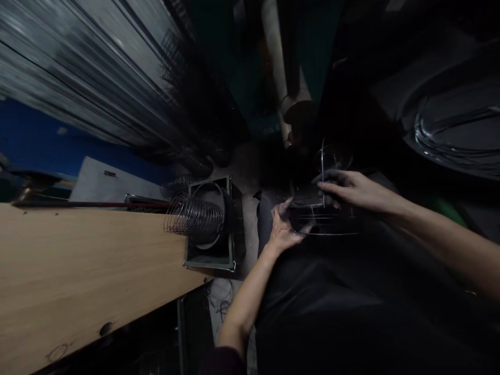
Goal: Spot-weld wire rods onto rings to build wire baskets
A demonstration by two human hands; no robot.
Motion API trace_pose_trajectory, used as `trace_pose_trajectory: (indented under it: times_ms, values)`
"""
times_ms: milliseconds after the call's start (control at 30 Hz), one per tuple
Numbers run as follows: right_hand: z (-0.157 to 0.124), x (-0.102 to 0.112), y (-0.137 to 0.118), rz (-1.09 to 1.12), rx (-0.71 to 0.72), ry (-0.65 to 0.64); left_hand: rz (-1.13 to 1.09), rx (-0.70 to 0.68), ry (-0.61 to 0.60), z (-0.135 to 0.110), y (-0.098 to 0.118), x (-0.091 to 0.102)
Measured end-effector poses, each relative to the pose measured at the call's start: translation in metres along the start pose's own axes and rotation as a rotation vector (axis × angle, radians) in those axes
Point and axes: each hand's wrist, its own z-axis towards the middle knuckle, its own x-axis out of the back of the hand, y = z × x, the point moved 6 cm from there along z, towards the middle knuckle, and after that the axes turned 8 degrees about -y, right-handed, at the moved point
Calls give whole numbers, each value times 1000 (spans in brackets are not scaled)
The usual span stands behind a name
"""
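Note:
The scene is dark. My left hand [284, 226] rests with its fingers curled on the edge of a round wire frame [332, 225] that lies over my dark-clothed lap. My right hand [347, 188] reaches in from the right and pinches a thin upright wire [323, 161] of the same frame. The frame's far side fades into shadow.
A wooden board [78, 276] fills the lower left. At its end stands a metal box [213, 224] with a coil of wire rings [191, 214] sticking out. Bundled metal rods [89, 67] lie at the upper left. A glossy curved dark surface [457, 130] sits at the upper right.

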Motion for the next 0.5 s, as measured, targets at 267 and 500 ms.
trace_pose_trajectory:
  times_ms: [267,500]
  values:
    - [31,14,-25,113,147,76,-6,-230,115,56,22,23]
    - [54,12,-53,187,145,86,-51,-246,84,84,19,36]
